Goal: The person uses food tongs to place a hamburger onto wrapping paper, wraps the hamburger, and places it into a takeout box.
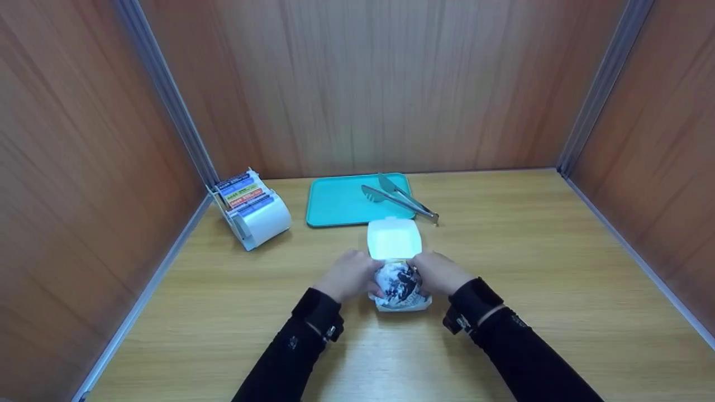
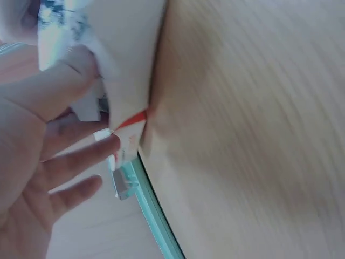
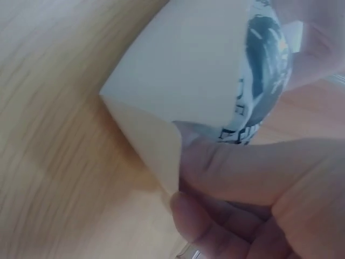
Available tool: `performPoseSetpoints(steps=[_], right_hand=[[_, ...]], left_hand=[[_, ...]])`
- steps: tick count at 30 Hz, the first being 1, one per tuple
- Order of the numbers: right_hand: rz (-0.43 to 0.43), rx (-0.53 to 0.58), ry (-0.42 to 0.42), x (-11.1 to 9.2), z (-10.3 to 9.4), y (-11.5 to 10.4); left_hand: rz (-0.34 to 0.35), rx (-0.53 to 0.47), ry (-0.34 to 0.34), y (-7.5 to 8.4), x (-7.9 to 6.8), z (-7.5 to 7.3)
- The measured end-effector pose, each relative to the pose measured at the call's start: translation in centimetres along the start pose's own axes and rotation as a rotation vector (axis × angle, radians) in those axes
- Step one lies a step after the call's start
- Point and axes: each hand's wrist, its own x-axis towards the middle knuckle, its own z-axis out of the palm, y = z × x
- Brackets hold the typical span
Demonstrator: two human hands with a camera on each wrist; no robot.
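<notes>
A small white cardboard burger box (image 1: 395, 239) stands on the table with its lid raised at the far side. In its base sits a round wrapped burger (image 1: 399, 283), in white paper with dark print. My left hand (image 1: 353, 274) holds the wrapped burger from the left, thumb on the paper and other fingers spread toward the hinge in the left wrist view. From the right, my right hand (image 1: 441, 272) pinches the box's side flap (image 3: 153, 140), the thumb inside and the index finger outside. The burger's underside is hidden by the box walls.
Behind the box lies a teal tray (image 1: 335, 202). Metal tongs (image 1: 408, 202) rest across its right part, their handle end past the tray's edge. At the back left stands a white dispenser (image 1: 246, 201) bearing a white roll and coloured labels. Wooden panels close three sides.
</notes>
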Motion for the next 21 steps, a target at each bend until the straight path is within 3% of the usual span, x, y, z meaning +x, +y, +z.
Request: performPoseSetpoints(steps=[4,6,10,13,21], right_hand=[[-0.006,-0.003,0.017,0.0,0.1,0.0],[-0.009,-0.012,0.018,0.1,0.2,-0.1],[-0.010,-0.027,0.017,0.1,0.3,-0.2],[-0.008,-0.019,0.007,0.0,0.1,-0.2],[0.025,-0.003,-0.031,-0.9,-0.9,-0.1]], left_hand=[[-0.007,0.029,0.020,-0.3,-0.1,0.3],[-0.049,-0.036,-0.009,-0.5,-0.4,0.3],[-0.168,-0.245,-0.130,-1.2,-0.8,-0.3],[-0.215,-0.290,-0.183,-1.6,-1.0,-0.5],[-0.122,-0.159,-0.070,-0.3,0.0,0.3]])
